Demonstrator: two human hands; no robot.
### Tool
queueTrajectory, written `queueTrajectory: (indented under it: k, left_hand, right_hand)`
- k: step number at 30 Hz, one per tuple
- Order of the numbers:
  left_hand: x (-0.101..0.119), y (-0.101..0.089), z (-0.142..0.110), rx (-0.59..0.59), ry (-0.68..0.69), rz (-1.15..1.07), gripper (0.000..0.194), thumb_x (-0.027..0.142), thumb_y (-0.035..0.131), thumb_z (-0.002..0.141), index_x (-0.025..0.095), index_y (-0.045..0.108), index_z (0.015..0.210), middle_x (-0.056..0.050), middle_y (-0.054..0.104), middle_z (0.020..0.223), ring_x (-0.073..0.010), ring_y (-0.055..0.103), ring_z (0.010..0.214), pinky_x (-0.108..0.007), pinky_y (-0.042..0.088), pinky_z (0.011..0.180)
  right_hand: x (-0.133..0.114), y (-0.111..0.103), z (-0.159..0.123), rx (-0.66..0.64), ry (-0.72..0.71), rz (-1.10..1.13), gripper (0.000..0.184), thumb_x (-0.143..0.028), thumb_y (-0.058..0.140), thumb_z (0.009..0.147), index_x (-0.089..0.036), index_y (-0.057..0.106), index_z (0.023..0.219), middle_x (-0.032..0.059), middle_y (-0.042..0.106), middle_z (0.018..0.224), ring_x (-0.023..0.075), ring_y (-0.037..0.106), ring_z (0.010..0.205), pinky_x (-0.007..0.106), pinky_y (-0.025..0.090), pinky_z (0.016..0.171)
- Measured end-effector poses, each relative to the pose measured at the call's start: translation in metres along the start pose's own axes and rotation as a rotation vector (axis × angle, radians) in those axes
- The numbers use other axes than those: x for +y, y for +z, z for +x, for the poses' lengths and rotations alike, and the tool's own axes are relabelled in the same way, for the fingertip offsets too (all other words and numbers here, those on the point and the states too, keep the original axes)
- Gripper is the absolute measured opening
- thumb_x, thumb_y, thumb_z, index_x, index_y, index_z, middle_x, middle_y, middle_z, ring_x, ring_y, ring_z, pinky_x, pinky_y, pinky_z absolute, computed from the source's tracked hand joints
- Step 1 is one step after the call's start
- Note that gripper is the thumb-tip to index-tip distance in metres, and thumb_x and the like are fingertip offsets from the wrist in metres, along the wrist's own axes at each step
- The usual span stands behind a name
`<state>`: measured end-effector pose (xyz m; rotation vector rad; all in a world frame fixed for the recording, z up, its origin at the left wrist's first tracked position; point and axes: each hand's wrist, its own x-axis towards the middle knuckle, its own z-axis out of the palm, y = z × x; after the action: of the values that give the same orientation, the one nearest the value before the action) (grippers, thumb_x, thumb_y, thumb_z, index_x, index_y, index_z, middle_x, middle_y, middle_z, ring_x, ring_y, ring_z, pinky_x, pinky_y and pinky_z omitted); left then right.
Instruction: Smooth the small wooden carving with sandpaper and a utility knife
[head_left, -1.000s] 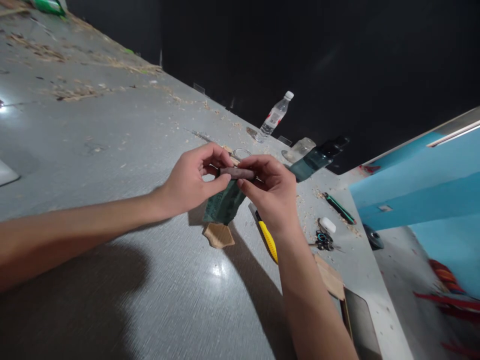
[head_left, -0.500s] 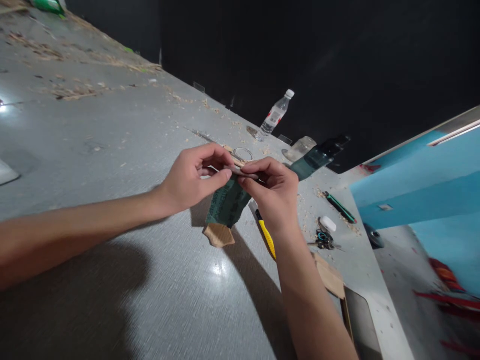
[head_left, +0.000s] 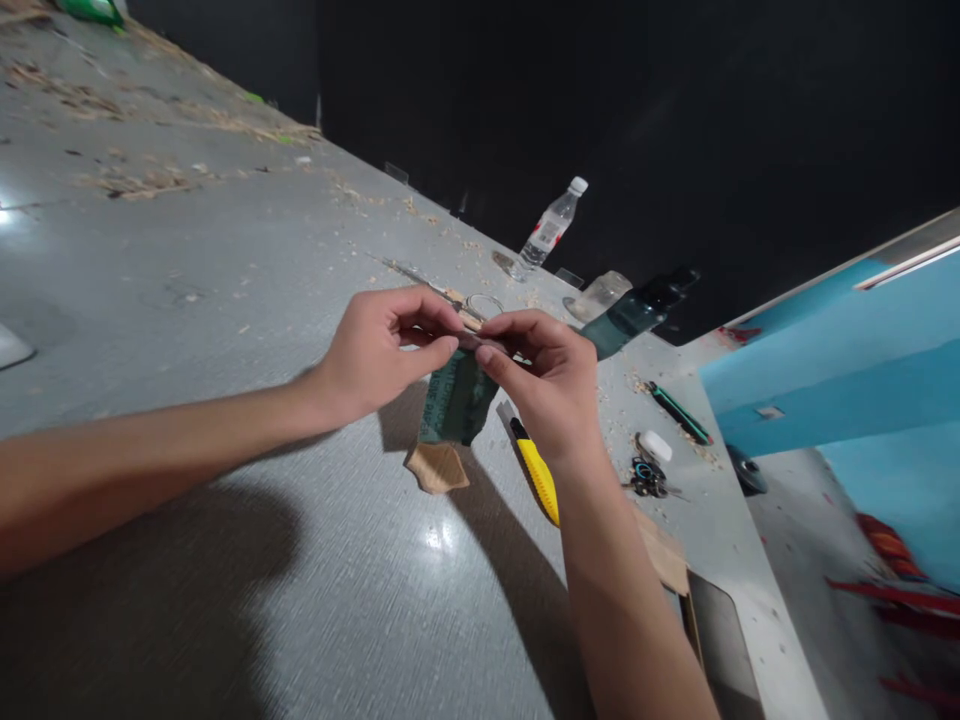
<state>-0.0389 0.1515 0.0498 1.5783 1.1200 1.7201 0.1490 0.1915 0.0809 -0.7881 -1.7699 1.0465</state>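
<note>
My left hand and my right hand meet over the grey tabletop, thumbs and fingertips pinching the top edge of a sheet of sandpaper. Its dark green back carries printed lettering and hangs down below the fingers. The pinched edge looks folded or rolled; whether something lies inside it is hidden. Just below the sheet lies a small light-brown piece, wood by its look. A yellow utility knife with its blade out lies beside my right wrist.
A water bottle, a clear jar and a dark bottle stand along the back. At right lie a green cutter, a white case and keys. Wood shavings litter the table.
My right fingers have shifted slightly left along the pinched edge, closer to my left hand. The hanging sandpaper now looks straighter, and more of the yellow knife shows.
</note>
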Motion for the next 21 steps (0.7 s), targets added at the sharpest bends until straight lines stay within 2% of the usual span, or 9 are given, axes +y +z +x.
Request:
queueTrajectory:
  k: [5,9,11,13,15,16,19,21]
  left_hand:
    - [0.003,-0.001,-0.002,-0.041,0.016,0.004,0.011,0.02,0.079,0.085,0.023,0.074,0.094,-0.001,0.08,0.093,-0.0173,0.076,0.085,-0.031,0.066,0.079]
    - [0.002,0.0,-0.003,-0.045,0.045,0.07,0.005,0.021,0.078,0.088,0.022,0.074,0.089,0.0,0.077,0.086,-0.0154,0.074,0.078,-0.028,0.064,0.073]
    - [-0.002,-0.002,-0.002,0.001,0.111,0.15,0.003,0.021,0.077,0.09,0.023,0.074,0.089,0.0,0.078,0.085,-0.0151,0.074,0.077,-0.028,0.064,0.072]
    - [-0.006,-0.008,0.002,0.066,0.244,0.251,0.002,0.023,0.075,0.094,0.024,0.075,0.092,-0.001,0.079,0.091,-0.0168,0.076,0.084,-0.03,0.064,0.076]
    - [-0.01,-0.017,0.007,0.09,0.416,0.375,0.005,0.025,0.072,0.097,0.026,0.075,0.093,-0.003,0.081,0.097,-0.0191,0.077,0.093,-0.033,0.065,0.082]
    - [-0.011,-0.022,0.01,0.072,0.495,0.442,0.008,0.026,0.071,0.098,0.026,0.075,0.092,-0.003,0.081,0.099,-0.0199,0.078,0.095,-0.035,0.064,0.085]
    - [-0.011,-0.034,0.016,-0.052,0.666,0.63,0.014,0.026,0.068,0.101,0.026,0.076,0.09,-0.004,0.082,0.1,-0.0204,0.079,0.096,-0.035,0.064,0.086]
    - [-0.01,-0.036,0.016,-0.134,0.793,0.728,0.016,0.025,0.066,0.103,0.024,0.077,0.092,-0.004,0.083,0.1,-0.0194,0.079,0.092,-0.031,0.063,0.079]
  right_hand:
    - [0.0,0.001,0.0,0.053,-0.028,-0.016,0.008,-0.021,0.083,0.079,-0.026,0.079,0.085,0.0003,0.079,0.089,0.019,0.075,0.084,0.033,0.062,0.074]
    - [-0.001,0.003,0.0,0.04,-0.032,-0.036,0.009,-0.019,0.082,0.08,-0.026,0.078,0.086,0.0005,0.079,0.091,0.0187,0.074,0.086,0.035,0.063,0.079]
    - [0.001,0.004,-0.001,0.11,-0.033,-0.072,0.016,-0.02,0.084,0.079,-0.027,0.078,0.092,0.0008,0.079,0.1,0.0191,0.073,0.094,0.036,0.062,0.086]
    - [0.005,0.007,-0.002,0.24,-0.011,-0.035,0.023,-0.024,0.088,0.077,-0.027,0.077,0.096,0.0006,0.077,0.106,0.0185,0.071,0.099,0.036,0.062,0.09]
    - [0.007,0.013,-0.004,0.327,0.099,0.153,0.027,-0.029,0.092,0.075,-0.027,0.076,0.096,-0.0005,0.076,0.103,0.0166,0.071,0.095,0.034,0.062,0.09]
    - [0.007,0.016,-0.005,0.329,0.186,0.292,0.027,-0.03,0.094,0.075,-0.026,0.076,0.095,-0.0012,0.076,0.099,0.0154,0.071,0.091,0.034,0.063,0.091]
    - [0.002,0.027,-0.01,0.225,0.443,0.673,0.022,-0.031,0.093,0.078,-0.024,0.077,0.093,-0.0007,0.079,0.095,0.0147,0.074,0.089,0.035,0.064,0.099]
    - [-0.004,0.032,-0.012,0.169,0.547,0.817,0.014,-0.03,0.088,0.084,-0.023,0.078,0.09,0.0006,0.081,0.097,0.0154,0.077,0.093,0.034,0.063,0.103]
